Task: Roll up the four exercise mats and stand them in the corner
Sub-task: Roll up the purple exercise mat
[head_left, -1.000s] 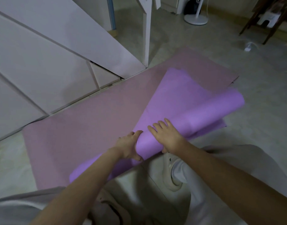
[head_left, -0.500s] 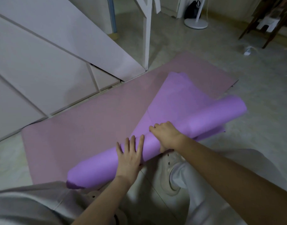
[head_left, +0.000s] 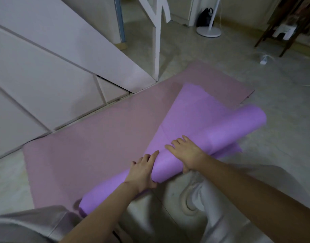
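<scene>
A bright purple mat lies partly rolled into a long tube running from lower left to upper right, its loose end spread flat beyond the roll. It rests on a flat dusty-pink mat on the floor. My left hand grips the roll near its middle, fingers over the top and thumb under the near side. My right hand holds the roll just to the right, fingers spread over the top and thumb tucked beneath. No other mats are in view.
White slanted panels run along the pink mat's far edge. A white post stands behind it. A fan base, a dark chair and a small white plug sit on the tiled floor. My knees and a white shoe are below the roll.
My left hand has shifted from lying flat on the roll to gripping it with the thumb under. My right hand's fingers have spread out over the roll. The tube stays about where it was.
</scene>
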A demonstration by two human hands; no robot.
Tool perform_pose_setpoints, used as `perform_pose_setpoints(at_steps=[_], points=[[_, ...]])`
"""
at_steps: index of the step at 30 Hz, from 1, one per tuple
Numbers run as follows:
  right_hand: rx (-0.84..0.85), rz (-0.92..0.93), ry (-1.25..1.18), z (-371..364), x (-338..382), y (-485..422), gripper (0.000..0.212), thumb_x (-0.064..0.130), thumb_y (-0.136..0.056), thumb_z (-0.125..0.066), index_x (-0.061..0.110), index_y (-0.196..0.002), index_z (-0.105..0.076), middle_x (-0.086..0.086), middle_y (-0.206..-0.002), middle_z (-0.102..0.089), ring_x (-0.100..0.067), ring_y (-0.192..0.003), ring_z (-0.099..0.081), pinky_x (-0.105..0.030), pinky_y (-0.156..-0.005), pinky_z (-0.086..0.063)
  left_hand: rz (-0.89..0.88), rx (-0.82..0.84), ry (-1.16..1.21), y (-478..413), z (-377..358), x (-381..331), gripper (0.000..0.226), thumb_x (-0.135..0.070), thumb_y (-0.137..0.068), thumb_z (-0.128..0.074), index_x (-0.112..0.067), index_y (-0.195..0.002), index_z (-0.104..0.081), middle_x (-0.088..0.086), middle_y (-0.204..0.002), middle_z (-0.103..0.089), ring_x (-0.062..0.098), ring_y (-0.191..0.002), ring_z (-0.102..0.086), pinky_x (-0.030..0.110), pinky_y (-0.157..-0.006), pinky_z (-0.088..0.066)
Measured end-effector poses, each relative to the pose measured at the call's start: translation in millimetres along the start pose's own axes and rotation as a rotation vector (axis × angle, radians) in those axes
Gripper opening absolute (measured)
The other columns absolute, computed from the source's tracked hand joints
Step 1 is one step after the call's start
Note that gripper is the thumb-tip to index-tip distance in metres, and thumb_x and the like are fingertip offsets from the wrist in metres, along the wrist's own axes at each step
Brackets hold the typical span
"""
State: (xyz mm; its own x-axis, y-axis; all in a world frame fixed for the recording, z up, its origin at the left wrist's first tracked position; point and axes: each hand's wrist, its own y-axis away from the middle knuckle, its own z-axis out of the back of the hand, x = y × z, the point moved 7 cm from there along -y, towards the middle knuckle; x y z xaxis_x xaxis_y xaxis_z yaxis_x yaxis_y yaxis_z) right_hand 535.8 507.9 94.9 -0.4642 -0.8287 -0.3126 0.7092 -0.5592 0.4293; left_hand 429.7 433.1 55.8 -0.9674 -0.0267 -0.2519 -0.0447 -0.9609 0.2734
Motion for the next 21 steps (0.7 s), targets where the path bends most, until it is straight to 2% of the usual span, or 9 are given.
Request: perform_pose_setpoints(at_steps=[4, 8, 11, 13, 15, 17, 20, 21], points=[[0.018, -0.007, -0.042, -17, -11, -2, 0.088, 0.035, -0.070, -0.076, 0.010, -0.138, -0.027, -0.012, -0.127, -0.045, -0.027, -0.113, -0.048, -0.038, -0.093, -0.034, -0.032, 0.050, -0.001, -10, -10, -11, 0.107, -0.046, -0.071, -0.068, -0.025, -0.151, 0.000, 0.003, -0.138, -0.032, 0.023, -0.128, -0.037, 0.038, -0.100, -0.034], [0.076, 0.026, -0.041, -42, -17, -6, 0.087, 0.033, -0.068, -0.078, 0.009, -0.137, -0.030, -0.013, -0.126, -0.048, -0.027, -0.111, -0.050, -0.037, -0.091, -0.036, -0.045, 0.096, -0.014, -19, -35, -19, 0.108, -0.055, -0.074, -0.062, -0.020, -0.151, 0.004, 0.005, -0.141, -0.029, 0.025, -0.127, -0.035, 0.036, -0.099, -0.031], [0.102, 0.043, -0.012, -61, -24, -13, 0.088, 0.029, -0.066, -0.079, 0.009, -0.137, -0.030, -0.012, -0.125, -0.048, -0.028, -0.110, -0.051, -0.037, -0.090, -0.035, -0.076, 0.151, 0.052, -28, -60, -20, 0.115, -0.077, -0.059, -0.035, -0.020, -0.151, 0.004, 0.003, -0.146, -0.027, 0.023, -0.130, -0.033, 0.033, -0.101, -0.029], [0.141, 0.046, -0.009, -78, -28, -20, 0.089, 0.028, -0.066, -0.078, 0.009, -0.137, -0.028, -0.012, -0.125, -0.048, -0.029, -0.110, -0.051, -0.038, -0.091, -0.035, -0.083, 0.186, 0.131, -37, -73, -19, 0.118, -0.079, -0.051, -0.023, -0.021, -0.151, 0.002, 0.002, -0.146, -0.028, 0.022, -0.131, -0.033, 0.032, -0.103, -0.030], [0.169, 0.065, -0.037, -92, -30, -28, 0.087, 0.025, -0.066, -0.078, 0.010, -0.137, -0.029, -0.011, -0.124, -0.048, -0.029, -0.110, -0.051, -0.038, -0.091, -0.036, -0.096, 0.250, 0.257, -46, -85, -16, 0.114, -0.080, -0.059, -0.031, -0.021, -0.151, -0.002, 0.004, -0.145, -0.030, 0.024, -0.130, -0.037, 0.034, -0.103, -0.034], [0.171, 0.082, -0.036, -105, -33, -36, 0.087, 0.023, -0.064, -0.079, 0.010, -0.136, -0.032, -0.012, -0.123, -0.050, -0.028, -0.110, -0.052, -0.038, -0.093, -0.036, -0.081, 0.317, 0.351, -57, -96, -9, 0.098, -0.072, -0.077, -0.046, -0.023, -0.151, -0.005, 0.005, -0.149, -0.029, 0.024, -0.134, -0.034, 0.036, -0.108, -0.029], [0.129, 0.028, -0.018, -119, -46, -51, 0.081, 0.025, -0.052, -0.085, 0.012, -0.124, -0.051, -0.012, -0.110, -0.060, -0.027, -0.100, -0.059, -0.038, -0.091, -0.044, 0.035, 0.308, 0.215, -81, -104, 14, 0.075, -0.057, -0.093, -0.039, -0.023, -0.152, -0.008, 0.001, -0.154, -0.021, 0.020, -0.142, -0.019, 0.050, -0.114, -0.010], [0.184, 0.039, -0.038, -130, -47, -56, 0.079, 0.021, -0.057, -0.083, 0.010, -0.127, -0.048, -0.013, -0.114, -0.057, -0.029, -0.105, -0.057, -0.040, -0.095, -0.042, 0.077, 0.291, 0.181, -91, -105, 23, 0.072, -0.055, -0.094, -0.037, -0.023, -0.152, -0.009, 0.000, -0.154, -0.020, 0.019, -0.142, -0.018, 0.054, -0.113, -0.008]])
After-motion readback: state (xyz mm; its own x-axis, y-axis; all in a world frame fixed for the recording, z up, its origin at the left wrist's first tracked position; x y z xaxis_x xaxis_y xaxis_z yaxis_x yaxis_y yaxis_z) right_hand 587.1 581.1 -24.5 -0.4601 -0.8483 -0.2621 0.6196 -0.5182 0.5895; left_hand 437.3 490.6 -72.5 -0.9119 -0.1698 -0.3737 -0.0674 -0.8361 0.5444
